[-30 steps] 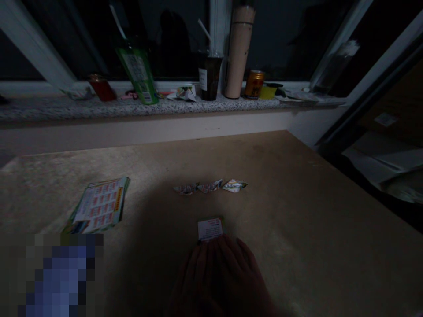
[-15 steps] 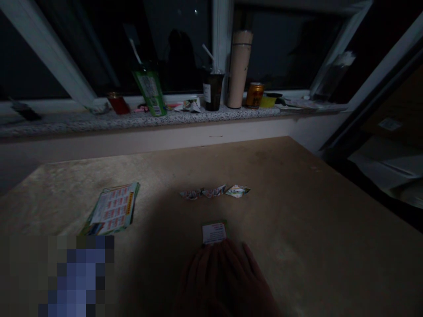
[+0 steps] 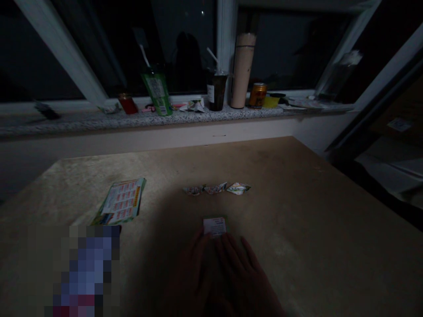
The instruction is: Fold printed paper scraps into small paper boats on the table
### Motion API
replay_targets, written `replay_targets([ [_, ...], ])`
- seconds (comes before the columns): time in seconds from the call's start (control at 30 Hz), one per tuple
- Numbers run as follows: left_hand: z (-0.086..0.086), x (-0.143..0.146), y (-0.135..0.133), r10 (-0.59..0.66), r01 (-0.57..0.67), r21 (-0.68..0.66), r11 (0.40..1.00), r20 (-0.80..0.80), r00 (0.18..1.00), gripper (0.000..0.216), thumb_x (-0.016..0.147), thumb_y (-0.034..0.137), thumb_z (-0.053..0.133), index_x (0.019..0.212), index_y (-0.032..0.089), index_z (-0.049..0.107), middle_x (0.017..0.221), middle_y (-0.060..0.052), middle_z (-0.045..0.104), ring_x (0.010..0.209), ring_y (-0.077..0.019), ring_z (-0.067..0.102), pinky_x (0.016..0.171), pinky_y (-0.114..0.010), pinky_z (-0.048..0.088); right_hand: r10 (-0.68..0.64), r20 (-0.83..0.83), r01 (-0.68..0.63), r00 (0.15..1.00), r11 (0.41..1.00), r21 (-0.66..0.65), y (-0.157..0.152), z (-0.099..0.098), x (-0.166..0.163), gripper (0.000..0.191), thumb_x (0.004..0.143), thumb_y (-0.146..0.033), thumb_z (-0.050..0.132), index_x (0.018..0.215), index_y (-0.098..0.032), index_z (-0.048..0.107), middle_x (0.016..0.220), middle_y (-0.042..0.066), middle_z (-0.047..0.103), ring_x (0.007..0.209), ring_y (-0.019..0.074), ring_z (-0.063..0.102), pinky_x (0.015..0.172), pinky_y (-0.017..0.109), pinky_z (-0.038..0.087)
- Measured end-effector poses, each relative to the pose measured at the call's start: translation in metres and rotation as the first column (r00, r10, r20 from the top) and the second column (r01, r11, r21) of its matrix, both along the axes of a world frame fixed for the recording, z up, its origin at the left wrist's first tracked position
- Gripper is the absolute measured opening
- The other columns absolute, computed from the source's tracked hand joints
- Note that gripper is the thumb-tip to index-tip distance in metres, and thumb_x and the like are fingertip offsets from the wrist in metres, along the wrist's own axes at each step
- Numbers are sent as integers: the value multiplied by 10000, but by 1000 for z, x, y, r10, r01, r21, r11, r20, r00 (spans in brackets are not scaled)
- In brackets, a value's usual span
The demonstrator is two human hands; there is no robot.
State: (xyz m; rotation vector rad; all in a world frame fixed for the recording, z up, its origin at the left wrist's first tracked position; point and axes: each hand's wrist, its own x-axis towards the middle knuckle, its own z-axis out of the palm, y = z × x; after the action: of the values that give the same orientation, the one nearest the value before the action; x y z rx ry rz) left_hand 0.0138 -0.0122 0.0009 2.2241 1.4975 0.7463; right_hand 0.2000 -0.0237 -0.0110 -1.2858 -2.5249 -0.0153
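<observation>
A small folded printed paper [image 3: 215, 225] lies on the tan table [image 3: 307, 220] just in front of me. Both hands rest flat over its near part in deep shadow. My left hand [image 3: 193, 273] lies along the paper's left side with its fingers stretched out. My right hand [image 3: 246, 275] has its fingers spread, and their tips touch the paper's near edge. Neither hand grips anything. Three small folded paper shapes [image 3: 216, 189] sit in a row a little beyond the paper.
A stack of printed leaflets [image 3: 123, 204] lies on the left of the table. The stone windowsill behind holds a green bottle [image 3: 157, 93], a red jar [image 3: 127, 103], a dark cup with a straw [image 3: 217, 91], a tall beige flask [image 3: 242, 72] and a gold can [image 3: 257, 95].
My fingers have spread apart, and the left hand now shows beside the paper. The view has tilted up slightly. The paper stays in place.
</observation>
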Motion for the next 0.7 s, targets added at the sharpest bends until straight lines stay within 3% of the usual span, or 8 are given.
replay_targets([
  [0.1, 13, -2, 18, 132, -119, -155, 981, 78, 988, 432, 962, 255, 344, 1390, 199, 365, 1402, -90, 462, 1278, -225, 437, 1025, -425, 401, 12, 0, -12, 1000, 1000, -25, 0, 2, 1, 766, 896, -538, 445, 1483, -132, 169, 1490, 118, 311, 1367, 310, 270, 1069, 528, 302],
  [0.2, 23, -3, 39, 145, -114, -222, 968, 129, 981, 427, 932, 291, 389, 1339, 169, 422, 1328, -104, 536, 1234, -239, 488, 1036, -458, 371, 6, 5, -6, 1000, 998, -59, -1, 6, 1, 792, 897, -536, 443, 1490, -127, 117, 1502, 127, 273, 1375, 308, 253, 1079, 528, 281],
  [0.3, 27, -2, 53, 155, -106, -255, 961, 182, 971, 497, 856, 280, 472, 1326, 128, 421, 1179, -105, 628, 1100, -236, 592, 982, -436, 428, -1, -3, 1, 1000, 997, -79, -1, 7, 0, 813, 892, -551, 446, 1492, -129, 96, 1505, 128, 265, 1375, 312, 253, 1082, 531, 274],
  [0.5, 27, 1, 57, 124, -71, -237, 969, 216, 968, 341, 817, 269, 494, 1137, 167, 558, 1065, -63, 661, 989, -214, 638, 888, -364, 498, 14, 1, -14, 1000, 996, -84, 0, 7, 1, 826, 889, -554, 450, 1493, -127, 83, 1510, 130, 256, 1376, 321, 243, 1085, 544, 265],
  [0.7, 29, 3, 52, 24, 6, -147, 989, 205, 979, 241, 778, 203, 522, 1006, 204, 603, 1146, -57, 604, 1087, -228, 565, 968, -394, 435, 17, 19, -14, 1000, 988, -154, 1, 9, 2, 818, 894, -564, 428, 1497, -150, 63, 1517, 112, 235, 1384, 327, 224, 1094, 562, 241],
])
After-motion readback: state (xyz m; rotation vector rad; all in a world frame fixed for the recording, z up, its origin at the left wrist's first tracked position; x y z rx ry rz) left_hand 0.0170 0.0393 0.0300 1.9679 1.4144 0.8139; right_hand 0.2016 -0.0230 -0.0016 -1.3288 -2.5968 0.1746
